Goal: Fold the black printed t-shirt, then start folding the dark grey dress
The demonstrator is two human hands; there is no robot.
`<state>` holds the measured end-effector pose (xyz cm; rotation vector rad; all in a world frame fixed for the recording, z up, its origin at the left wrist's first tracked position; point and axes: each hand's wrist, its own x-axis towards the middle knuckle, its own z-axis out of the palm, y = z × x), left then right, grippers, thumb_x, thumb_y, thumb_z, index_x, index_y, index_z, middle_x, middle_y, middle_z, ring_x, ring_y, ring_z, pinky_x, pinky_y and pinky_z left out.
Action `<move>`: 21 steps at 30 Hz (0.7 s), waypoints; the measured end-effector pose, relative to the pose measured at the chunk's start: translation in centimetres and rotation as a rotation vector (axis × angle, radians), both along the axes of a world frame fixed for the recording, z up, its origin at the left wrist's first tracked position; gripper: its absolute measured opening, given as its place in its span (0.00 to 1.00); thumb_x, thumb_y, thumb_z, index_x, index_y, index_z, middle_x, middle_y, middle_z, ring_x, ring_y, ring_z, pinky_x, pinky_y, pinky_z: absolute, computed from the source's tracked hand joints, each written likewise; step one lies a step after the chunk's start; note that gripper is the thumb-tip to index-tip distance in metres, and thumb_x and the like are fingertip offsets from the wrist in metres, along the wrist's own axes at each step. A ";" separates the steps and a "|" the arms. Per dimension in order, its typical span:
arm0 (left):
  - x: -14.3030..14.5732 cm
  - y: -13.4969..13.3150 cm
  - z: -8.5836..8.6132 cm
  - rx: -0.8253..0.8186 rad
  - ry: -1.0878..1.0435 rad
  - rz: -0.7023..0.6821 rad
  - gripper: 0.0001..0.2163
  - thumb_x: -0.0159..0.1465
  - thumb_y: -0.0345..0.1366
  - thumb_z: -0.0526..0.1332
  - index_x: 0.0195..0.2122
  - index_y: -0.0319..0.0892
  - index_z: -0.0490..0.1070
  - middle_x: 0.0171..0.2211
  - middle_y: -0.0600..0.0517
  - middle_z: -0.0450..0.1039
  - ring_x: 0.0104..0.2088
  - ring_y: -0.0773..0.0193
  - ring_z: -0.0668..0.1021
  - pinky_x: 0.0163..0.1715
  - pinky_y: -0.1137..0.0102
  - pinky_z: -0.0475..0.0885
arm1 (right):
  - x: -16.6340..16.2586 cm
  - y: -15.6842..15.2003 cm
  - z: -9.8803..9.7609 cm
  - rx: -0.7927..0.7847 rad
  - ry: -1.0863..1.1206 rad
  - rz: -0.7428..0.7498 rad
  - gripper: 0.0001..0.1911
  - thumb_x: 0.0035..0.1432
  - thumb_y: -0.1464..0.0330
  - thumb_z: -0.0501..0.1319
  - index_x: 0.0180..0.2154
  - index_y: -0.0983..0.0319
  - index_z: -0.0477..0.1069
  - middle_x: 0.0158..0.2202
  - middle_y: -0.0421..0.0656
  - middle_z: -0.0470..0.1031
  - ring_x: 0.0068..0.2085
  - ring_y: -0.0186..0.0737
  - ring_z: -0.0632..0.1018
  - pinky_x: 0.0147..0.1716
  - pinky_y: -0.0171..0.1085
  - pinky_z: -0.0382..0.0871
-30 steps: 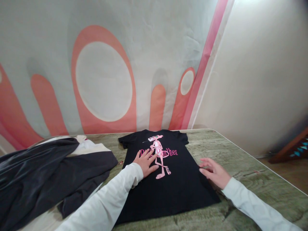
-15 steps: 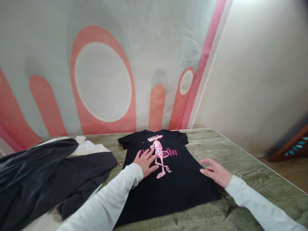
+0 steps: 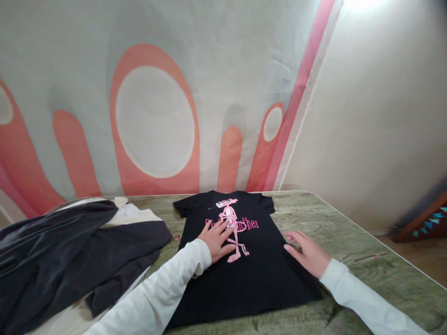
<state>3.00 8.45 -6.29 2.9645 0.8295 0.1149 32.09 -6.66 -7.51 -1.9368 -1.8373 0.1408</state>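
Note:
A black T-shirt [image 3: 251,274] with a pink cartoon print lies flat, face up, on a green marbled table [image 3: 359,251]. My left hand [image 3: 217,239] rests open and flat on the shirt's chest, fingers spread over the print. At the shirt's right side edge my right hand [image 3: 307,253] lies open, its fingers stretched onto the fabric. Both arms wear long white sleeves.
A heap of dark and white garments [image 3: 70,251] covers the table's left part. Behind the table hangs a wall cloth with orange and white ovals [image 3: 153,121]. The table's right edge [image 3: 380,246] drops to a wooden floor, with a dark wooden piece [image 3: 422,216] far right.
My right hand has slid a little left onto the shirt's right edge. The left hand stays on the chest print. The view has shifted slightly.

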 end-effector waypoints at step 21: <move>0.5 -1.8 -1.3 0.039 -0.037 0.008 0.29 0.59 0.57 0.40 0.58 0.50 0.50 0.60 0.50 0.47 0.58 0.50 0.52 0.53 0.49 0.44 | 1.2 9.8 -1.6 -0.286 -0.287 -0.063 0.38 0.55 0.47 0.36 0.58 0.63 0.49 0.61 0.46 0.45 0.60 0.45 0.50 0.55 0.48 0.45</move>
